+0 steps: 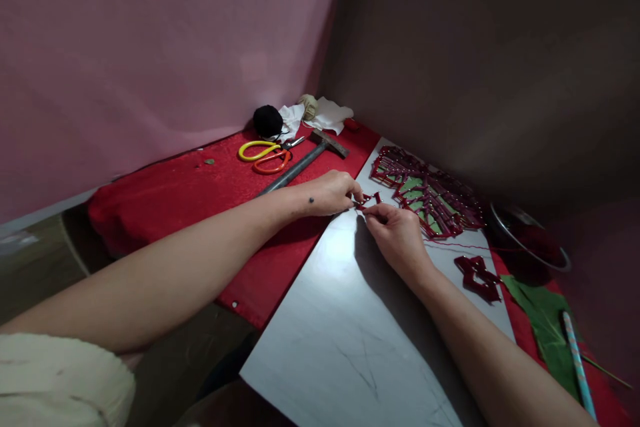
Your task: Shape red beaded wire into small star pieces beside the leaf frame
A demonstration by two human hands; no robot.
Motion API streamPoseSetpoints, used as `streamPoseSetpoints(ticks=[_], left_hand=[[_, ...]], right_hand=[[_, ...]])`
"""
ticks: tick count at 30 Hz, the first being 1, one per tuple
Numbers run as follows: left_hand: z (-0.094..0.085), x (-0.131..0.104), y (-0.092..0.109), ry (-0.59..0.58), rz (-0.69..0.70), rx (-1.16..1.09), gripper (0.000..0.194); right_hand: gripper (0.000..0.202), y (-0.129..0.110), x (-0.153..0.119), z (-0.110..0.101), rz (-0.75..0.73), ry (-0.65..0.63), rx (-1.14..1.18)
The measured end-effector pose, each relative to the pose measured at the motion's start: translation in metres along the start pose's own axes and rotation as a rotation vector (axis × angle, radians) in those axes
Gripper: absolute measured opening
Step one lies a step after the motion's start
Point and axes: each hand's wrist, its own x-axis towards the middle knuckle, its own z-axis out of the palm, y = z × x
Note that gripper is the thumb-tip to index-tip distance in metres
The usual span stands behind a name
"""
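My left hand [336, 192] reaches in from the left, its fingers bent and pinched at a small group of nails wound with dark red yarn [370, 200]. What lies between its fingertips is too small to make out. Facing it, my right hand [396, 230] is closed in a pinch at the near side of the same nails. A thin red yarn strand [465, 245] runs from behind this hand towards a bowl [530, 237] on the right. Beyond my hands, a leaf-like figure of nails and dark red yarn [430, 193] covers the far part of the white board [320, 327].
A smaller star-shaped yarn figure [479, 278] is on the board's right. Scissors [267, 155], a hammer [303, 163], a black yarn ball [268, 121] and a cream yarn ball [309, 106] lie on red cloth [170, 193]. A green leaf [543, 327] and a patterned pen-like stick [577, 360] are at right.
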Motion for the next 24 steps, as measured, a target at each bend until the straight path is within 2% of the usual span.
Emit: streamPoseSetpoints(ticks=[3,8,13,17,21,24], left_hand=[[-0.004,-0.002,0.002,-0.032,0.034,0.023,0.029],[-0.014,-0.011,0.009,-0.187,0.102,0.145,0.031],[-0.014,-0.017,0.014,-0.229,0.14,0.232,0.029],[-0.012,-0.016,0.011,-0.263,0.12,0.226,0.028],[-0.016,-0.015,0.002,-0.317,0.122,0.157,0.026],[-0.021,-0.014,-0.004,-0.327,0.151,0.055,0.033]], right_hand=[[0.024,0.0,0.001,-0.002,0.011,0.019,-0.147],[0.023,-0.003,0.007,-0.006,0.058,0.031,-0.316],[0.027,-0.013,0.021,-0.007,0.046,0.01,-0.565],[0.026,-0.025,0.03,0.001,0.017,-0.028,-0.658],[0.027,-0.029,0.019,0.011,-0.06,-0.02,-0.671],[0.03,-0.02,0.004,0.012,-0.126,-0.005,-0.647]])
